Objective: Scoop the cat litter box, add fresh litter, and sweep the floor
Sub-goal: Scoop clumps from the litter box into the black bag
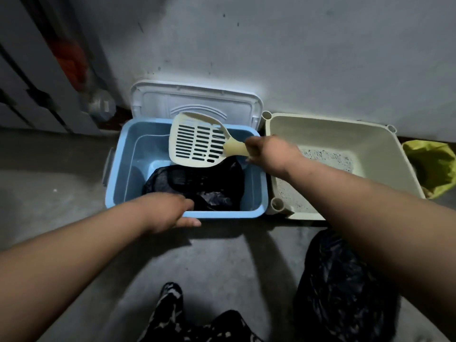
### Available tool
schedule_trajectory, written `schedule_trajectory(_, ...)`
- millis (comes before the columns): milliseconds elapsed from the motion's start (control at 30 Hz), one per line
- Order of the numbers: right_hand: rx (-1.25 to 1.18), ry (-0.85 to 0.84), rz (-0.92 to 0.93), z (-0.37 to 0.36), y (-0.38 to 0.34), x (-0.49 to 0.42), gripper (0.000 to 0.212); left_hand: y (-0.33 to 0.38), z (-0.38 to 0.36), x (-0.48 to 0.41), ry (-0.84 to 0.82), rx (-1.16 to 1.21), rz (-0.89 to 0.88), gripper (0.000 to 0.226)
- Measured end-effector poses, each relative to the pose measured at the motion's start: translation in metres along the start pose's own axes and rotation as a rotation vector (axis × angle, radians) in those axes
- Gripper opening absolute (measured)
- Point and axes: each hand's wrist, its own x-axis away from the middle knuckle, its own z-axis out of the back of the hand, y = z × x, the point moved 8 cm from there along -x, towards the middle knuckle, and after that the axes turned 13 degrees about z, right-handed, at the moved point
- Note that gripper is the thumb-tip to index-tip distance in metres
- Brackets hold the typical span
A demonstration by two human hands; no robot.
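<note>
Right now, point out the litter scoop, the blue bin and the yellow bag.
litter scoop (pixel 197 141), head view, slotted blade.
blue bin (pixel 259 191), head view, right wall.
yellow bag (pixel 434 166), head view, crumpled side.

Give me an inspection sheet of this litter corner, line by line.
Surface: grey concrete floor, a few specks.
Job's things: slotted scoop held over blue bin; black bag inside the bin; beige litter box beside it, thin litter layer.
Clutter: second black bag on the floor; yellow bag far right.
Grippers: right hand grips the scoop handle; left hand on the bin's near rim.
Cables: nothing seen.
Surroundings: stained wall; bin lid leaning against it.
</note>
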Motion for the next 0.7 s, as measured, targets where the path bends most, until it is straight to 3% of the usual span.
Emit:
schedule_trajectory(100,-0.053,0.053,0.049,0.013,0.030,0.013,0.027,0.002,-0.001,-0.008,-0.154,-0.105,0.158,0.068)
schedule_trajectory(167,-0.095,0.092,0.056,0.018,0.059,0.024,0.024,0.016,0.014,-0.016,-0.170,-0.192,0.244,0.070)
schedule_trajectory(433,-0.169,0.188,0.056,0.006,0.173,0.067,0.026,0.134,0.124,-0.067,0.278,-0.086,0.355,0.054)
schedule_trajectory(700,-0.137,0.034,0.125,-0.010,0.265,0.096,0.041,0.249,0.122,-0.115,0.326,0.024,0.360,0.030)
